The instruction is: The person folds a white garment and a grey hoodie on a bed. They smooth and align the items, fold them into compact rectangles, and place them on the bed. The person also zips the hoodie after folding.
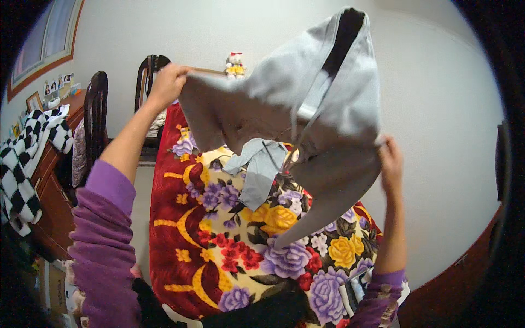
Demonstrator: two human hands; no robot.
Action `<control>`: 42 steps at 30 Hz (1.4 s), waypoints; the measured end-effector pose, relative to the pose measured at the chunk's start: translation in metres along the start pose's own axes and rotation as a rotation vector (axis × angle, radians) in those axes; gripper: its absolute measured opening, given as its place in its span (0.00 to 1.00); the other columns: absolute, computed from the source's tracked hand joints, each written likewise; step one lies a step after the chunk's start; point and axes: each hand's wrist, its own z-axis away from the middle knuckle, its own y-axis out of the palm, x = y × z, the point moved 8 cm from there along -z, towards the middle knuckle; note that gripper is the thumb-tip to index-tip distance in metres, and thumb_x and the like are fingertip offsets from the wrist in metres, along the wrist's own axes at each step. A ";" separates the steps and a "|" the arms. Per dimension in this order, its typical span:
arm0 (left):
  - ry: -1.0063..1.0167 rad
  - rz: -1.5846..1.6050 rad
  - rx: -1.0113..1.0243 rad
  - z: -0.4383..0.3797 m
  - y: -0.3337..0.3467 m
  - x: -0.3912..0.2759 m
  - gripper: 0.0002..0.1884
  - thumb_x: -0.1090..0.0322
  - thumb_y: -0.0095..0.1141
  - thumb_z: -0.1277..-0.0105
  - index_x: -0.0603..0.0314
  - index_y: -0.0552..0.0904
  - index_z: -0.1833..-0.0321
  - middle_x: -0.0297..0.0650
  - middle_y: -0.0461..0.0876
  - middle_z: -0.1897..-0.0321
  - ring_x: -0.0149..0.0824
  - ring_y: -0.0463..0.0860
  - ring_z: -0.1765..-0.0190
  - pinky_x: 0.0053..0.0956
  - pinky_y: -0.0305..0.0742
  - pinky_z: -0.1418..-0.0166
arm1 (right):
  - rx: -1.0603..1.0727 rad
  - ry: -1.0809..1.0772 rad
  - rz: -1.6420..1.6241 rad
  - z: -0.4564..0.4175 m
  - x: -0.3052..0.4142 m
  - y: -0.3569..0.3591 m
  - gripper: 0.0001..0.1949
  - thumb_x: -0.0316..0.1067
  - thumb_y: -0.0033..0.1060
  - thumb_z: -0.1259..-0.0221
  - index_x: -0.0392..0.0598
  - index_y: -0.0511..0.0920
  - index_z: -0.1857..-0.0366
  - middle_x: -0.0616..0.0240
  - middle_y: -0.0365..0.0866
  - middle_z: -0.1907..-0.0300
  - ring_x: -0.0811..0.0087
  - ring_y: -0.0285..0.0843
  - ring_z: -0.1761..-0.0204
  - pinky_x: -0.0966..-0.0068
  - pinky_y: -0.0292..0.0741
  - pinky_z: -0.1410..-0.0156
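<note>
A grey drawstring garment [262,110], apparently hooded, is spread in the air between my two hands. My left hand [168,84] pinches its upper left edge. On the other side, my right hand [391,158] grips the right edge and looks slightly blurred. The peaked top rises above both hands, with a dark gap in it and cords hanging below. One tapering grey end dangles low over a floral blanket [231,242] on the bed. Behind the raised cloth, a smaller-looking light grey piece of cloth [260,170] shows against the blanket; whether it is separate is unclear.
Dark wooden chairs [96,110] stand left of the bed, beside a brown desk [55,217] draped with a black-and-white checked fabric [24,164]. A plush toy [235,65] sits at the back wall. Folded cloth [353,289] lies by my right forearm. A cardboard box [57,287] is lower left.
</note>
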 end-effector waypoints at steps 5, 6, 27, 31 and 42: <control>-0.048 -0.241 0.083 0.163 0.050 0.093 0.07 0.75 0.47 0.47 0.59 0.79 0.69 0.50 0.74 0.70 0.50 0.73 0.61 0.41 0.68 0.55 | 0.854 0.262 0.651 0.210 -0.053 0.167 0.05 0.28 0.45 0.50 0.41 0.71 0.72 0.49 0.73 0.67 0.49 0.71 0.61 0.59 0.68 0.58; -0.092 -0.276 0.156 0.217 0.052 0.119 0.08 0.74 0.47 0.47 0.58 0.80 0.67 0.51 0.75 0.67 0.51 0.72 0.58 0.42 0.68 0.54 | 0.893 0.052 0.530 0.272 -0.074 0.220 0.06 0.30 0.45 0.49 0.41 0.73 0.72 0.51 0.73 0.68 0.49 0.72 0.62 0.59 0.70 0.59; -1.293 0.795 0.775 0.554 0.144 -0.018 0.15 0.65 0.51 0.39 0.65 0.72 0.51 0.39 0.77 0.67 0.30 0.79 0.68 0.24 0.75 0.68 | 0.404 0.523 0.404 0.337 -0.167 0.296 0.25 0.38 0.61 0.54 0.43 0.67 0.49 0.51 0.77 0.66 0.52 0.74 0.62 0.63 0.71 0.56; -1.442 0.874 0.811 0.563 0.144 -0.038 0.15 0.65 0.49 0.37 0.64 0.71 0.50 0.39 0.76 0.63 0.32 0.80 0.65 0.24 0.76 0.65 | 0.403 0.554 0.417 0.337 -0.195 0.316 0.18 0.33 0.56 0.54 0.45 0.71 0.55 0.52 0.76 0.65 0.51 0.73 0.60 0.63 0.70 0.55; -1.664 1.757 0.282 0.551 0.072 -0.065 0.46 0.29 0.27 0.41 0.70 0.57 0.36 0.51 0.61 0.38 0.44 0.65 0.39 0.38 0.55 0.34 | 0.867 -0.368 0.202 0.439 0.132 0.334 0.11 0.33 0.51 0.50 0.51 0.73 0.60 0.64 0.68 0.74 0.63 0.73 0.73 0.70 0.71 0.75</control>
